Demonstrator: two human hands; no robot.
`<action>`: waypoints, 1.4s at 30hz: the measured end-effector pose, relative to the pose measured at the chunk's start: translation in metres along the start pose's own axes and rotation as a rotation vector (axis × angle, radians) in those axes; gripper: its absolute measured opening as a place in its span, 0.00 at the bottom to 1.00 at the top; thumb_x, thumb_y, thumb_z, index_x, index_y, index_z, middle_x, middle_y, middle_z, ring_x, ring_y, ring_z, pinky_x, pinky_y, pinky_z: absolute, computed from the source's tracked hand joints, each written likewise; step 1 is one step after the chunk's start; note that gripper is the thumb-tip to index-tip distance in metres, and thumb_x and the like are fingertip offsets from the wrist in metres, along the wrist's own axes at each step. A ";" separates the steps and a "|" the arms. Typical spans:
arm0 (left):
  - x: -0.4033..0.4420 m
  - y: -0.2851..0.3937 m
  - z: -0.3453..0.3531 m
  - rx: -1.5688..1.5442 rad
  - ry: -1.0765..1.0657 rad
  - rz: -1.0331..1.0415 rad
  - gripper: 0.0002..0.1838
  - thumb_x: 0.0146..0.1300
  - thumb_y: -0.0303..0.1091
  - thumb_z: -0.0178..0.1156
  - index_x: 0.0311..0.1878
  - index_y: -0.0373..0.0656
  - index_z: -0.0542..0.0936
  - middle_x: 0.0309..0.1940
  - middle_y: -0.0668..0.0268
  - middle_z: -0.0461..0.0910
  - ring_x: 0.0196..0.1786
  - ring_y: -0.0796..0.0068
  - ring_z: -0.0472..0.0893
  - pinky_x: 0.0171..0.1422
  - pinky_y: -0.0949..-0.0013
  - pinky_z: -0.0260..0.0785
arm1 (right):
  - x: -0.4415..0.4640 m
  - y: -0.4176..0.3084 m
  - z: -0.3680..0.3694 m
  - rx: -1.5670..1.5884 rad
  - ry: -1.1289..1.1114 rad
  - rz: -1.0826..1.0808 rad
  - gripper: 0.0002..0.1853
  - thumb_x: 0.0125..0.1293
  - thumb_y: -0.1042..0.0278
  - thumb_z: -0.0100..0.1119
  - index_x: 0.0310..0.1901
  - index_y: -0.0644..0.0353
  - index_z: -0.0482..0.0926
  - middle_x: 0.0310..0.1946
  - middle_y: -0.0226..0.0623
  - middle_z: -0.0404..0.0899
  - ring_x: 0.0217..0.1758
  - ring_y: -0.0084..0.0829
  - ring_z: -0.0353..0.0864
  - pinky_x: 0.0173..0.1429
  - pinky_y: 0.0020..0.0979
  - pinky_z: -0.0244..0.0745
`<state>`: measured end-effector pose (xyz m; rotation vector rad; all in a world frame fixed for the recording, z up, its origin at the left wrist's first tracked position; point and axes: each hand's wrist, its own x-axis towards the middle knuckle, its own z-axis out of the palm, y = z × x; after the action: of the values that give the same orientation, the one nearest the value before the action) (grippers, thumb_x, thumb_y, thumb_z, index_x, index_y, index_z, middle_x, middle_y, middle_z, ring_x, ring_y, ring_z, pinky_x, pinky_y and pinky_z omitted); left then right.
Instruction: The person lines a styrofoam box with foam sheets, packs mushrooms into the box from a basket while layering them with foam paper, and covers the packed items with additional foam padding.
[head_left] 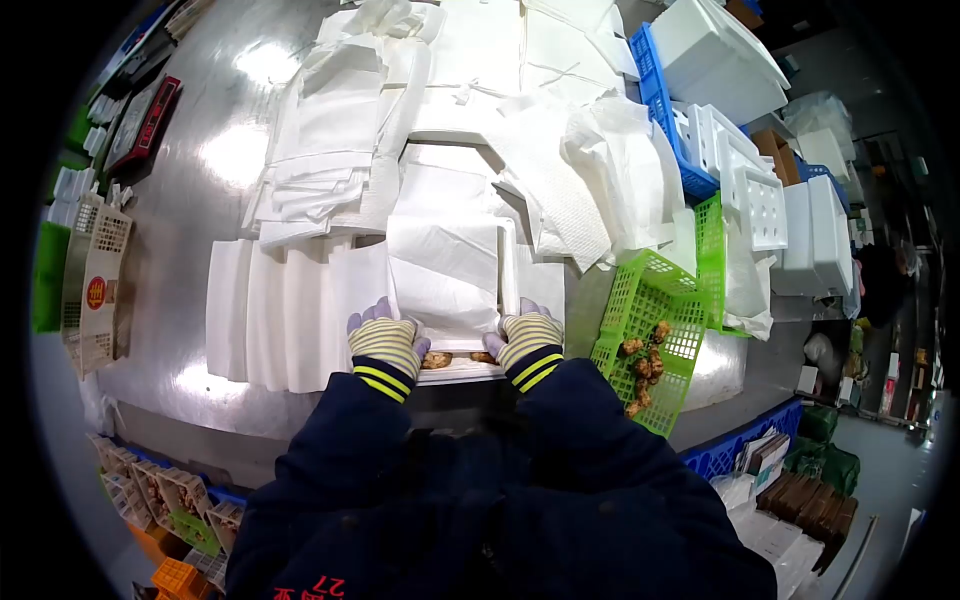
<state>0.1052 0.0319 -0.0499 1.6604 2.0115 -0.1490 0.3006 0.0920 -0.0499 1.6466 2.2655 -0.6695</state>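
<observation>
In front of my body sits a shallow white box point(508, 270) with a white paper sheet point(445, 265) spread over most of it. At its near end, brown knobbly pieces point(436, 360) show below the paper's edge; I cannot tell their kind. My left hand point(385, 338), in a purple glove with a striped cuff, grips the paper at the near left corner, its thumb pointing inward. Opposite it, my right hand point(526, 334) holds the near right corner the same way. The palms and the undersides of the fingers are hidden.
A green basket point(655, 325) with brown pieces stands to the right. White paper stacks point(285, 315) lie on the left, and crumpled sheets point(610, 170) at the back right. White foam boxes point(710, 60) and a blue crate point(660, 90) line the table's point(190, 300) right side.
</observation>
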 end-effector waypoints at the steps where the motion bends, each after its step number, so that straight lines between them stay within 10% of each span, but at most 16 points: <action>1: 0.003 0.000 -0.002 -0.032 -0.124 -0.057 0.20 0.55 0.49 0.62 0.49 0.51 0.80 0.60 0.49 0.67 0.63 0.52 0.65 0.67 0.48 0.50 | -0.001 -0.001 0.000 0.012 -0.010 -0.011 0.14 0.53 0.52 0.60 0.37 0.50 0.84 0.47 0.40 0.72 0.53 0.42 0.71 0.56 0.44 0.66; 5: -0.023 -0.007 0.009 -0.093 0.892 0.256 0.21 0.48 0.37 0.66 0.47 0.43 0.77 0.49 0.58 0.73 0.54 0.54 0.72 0.59 0.51 0.62 | 0.000 0.005 0.008 0.039 0.038 -0.044 0.15 0.52 0.50 0.60 0.36 0.51 0.84 0.46 0.42 0.72 0.52 0.42 0.71 0.55 0.44 0.66; 8: -0.019 -0.008 0.015 -0.110 0.691 0.705 0.17 0.50 0.34 0.64 0.44 0.42 0.77 0.41 0.62 0.77 0.46 0.61 0.76 0.48 0.57 0.68 | 0.001 0.005 0.013 0.002 0.073 -0.057 0.18 0.52 0.49 0.60 0.36 0.53 0.83 0.45 0.44 0.72 0.50 0.43 0.72 0.53 0.44 0.67; 12: -0.002 0.005 0.047 0.037 0.441 0.637 0.14 0.51 0.34 0.60 0.42 0.45 0.77 0.37 0.66 0.78 0.40 0.64 0.77 0.47 0.60 0.68 | -0.001 0.004 -0.001 -0.016 -0.056 -0.058 0.20 0.51 0.49 0.60 0.42 0.53 0.81 0.49 0.45 0.72 0.50 0.44 0.72 0.55 0.46 0.65; 15: 0.000 0.003 0.052 0.078 0.471 0.673 0.10 0.53 0.35 0.55 0.39 0.46 0.78 0.35 0.67 0.78 0.39 0.66 0.77 0.48 0.59 0.68 | -0.021 -0.016 -0.019 -0.047 0.596 -0.331 0.23 0.50 0.56 0.63 0.48 0.57 0.77 0.50 0.46 0.70 0.51 0.47 0.71 0.53 0.47 0.67; 20: 0.003 -0.003 0.067 0.178 0.471 0.606 0.14 0.52 0.35 0.57 0.44 0.47 0.77 0.38 0.67 0.78 0.42 0.66 0.77 0.50 0.60 0.67 | 0.024 -0.043 0.003 0.429 -0.032 -0.450 0.18 0.61 0.61 0.52 0.52 0.58 0.73 0.37 0.53 0.80 0.42 0.51 0.79 0.50 0.41 0.72; 24: 0.003 -0.006 0.058 0.073 0.472 0.702 0.13 0.53 0.34 0.58 0.44 0.47 0.78 0.37 0.69 0.79 0.41 0.66 0.77 0.52 0.57 0.67 | 0.073 -0.027 0.014 0.521 0.701 -0.531 0.20 0.61 0.63 0.51 0.54 0.61 0.72 0.37 0.51 0.80 0.43 0.55 0.78 0.52 0.45 0.72; 26: -0.003 -0.004 0.052 0.051 0.531 0.685 0.12 0.54 0.35 0.59 0.43 0.47 0.78 0.37 0.70 0.79 0.41 0.67 0.78 0.58 0.53 0.66 | 0.051 -0.019 0.007 -0.108 0.215 -0.364 0.17 0.58 0.61 0.56 0.47 0.59 0.75 0.29 0.42 0.80 0.32 0.49 0.79 0.51 0.39 0.72; 31: -0.023 -0.004 0.024 0.089 0.503 0.523 0.11 0.55 0.36 0.60 0.43 0.48 0.77 0.37 0.69 0.79 0.43 0.69 0.79 0.65 0.40 0.55 | -0.011 -0.004 0.013 -0.061 0.257 -0.682 0.14 0.59 0.54 0.53 0.31 0.57 0.77 0.22 0.37 0.78 0.31 0.39 0.80 0.66 0.46 0.59; 38: -0.010 -0.020 0.034 0.145 0.275 0.622 0.22 0.50 0.32 0.60 0.52 0.50 0.74 0.43 0.70 0.78 0.46 0.68 0.78 0.68 0.40 0.51 | -0.026 0.015 0.032 0.149 0.464 -0.723 0.14 0.58 0.61 0.54 0.43 0.59 0.75 0.35 0.39 0.76 0.40 0.38 0.76 0.63 0.44 0.64; 42: -0.015 -0.020 0.029 0.009 0.441 0.642 0.24 0.56 0.31 0.57 0.58 0.46 0.72 0.49 0.61 0.76 0.55 0.61 0.74 0.66 0.43 0.55 | -0.033 0.133 0.062 0.258 0.481 -0.044 0.15 0.58 0.70 0.53 0.48 0.59 0.74 0.40 0.41 0.76 0.44 0.41 0.76 0.51 0.38 0.72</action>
<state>0.0977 0.0017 -0.0729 2.4079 1.6336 0.4730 0.4332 0.0666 -0.1162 2.0705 2.6372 -0.6537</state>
